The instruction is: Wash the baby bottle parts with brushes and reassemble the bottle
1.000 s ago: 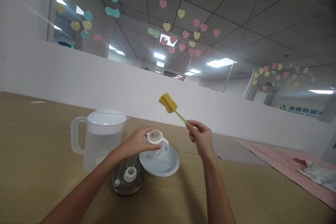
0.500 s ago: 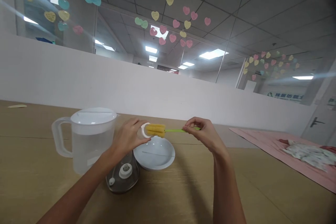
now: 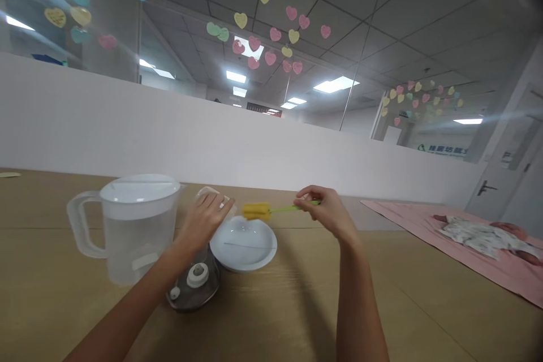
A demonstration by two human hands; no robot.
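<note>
My left hand (image 3: pixel 207 215) is closed around a clear bottle (image 3: pixel 207 191), mostly hidden by the fingers and held above the table. My right hand (image 3: pixel 324 209) pinches the thin green handle of a bottle brush (image 3: pixel 257 211). Its yellow sponge head is outside the bottle, a short way right of my left hand. Beneath the brush head stands a white bowl (image 3: pixel 244 246) with a thin line across its inside. A dark see-through dish (image 3: pixel 199 297) sits left of it, holding a white bottle ring with a teat (image 3: pixel 197 275) and a small white piece (image 3: pixel 175 293).
A lidded plastic pitcher (image 3: pixel 139 237) with water stands left of the dish, close to my left forearm. At the right, a pink cloth (image 3: pixel 403 220) carries a figure in patterned white clothes (image 3: pixel 470 236). A white low wall (image 3: pixel 254 150) borders the table's back.
The brush's yellow head has come out of the bottle mouth. My left hand has drawn back and turned the bottle, so its white rim no longer shows. The view has shifted slightly right.
</note>
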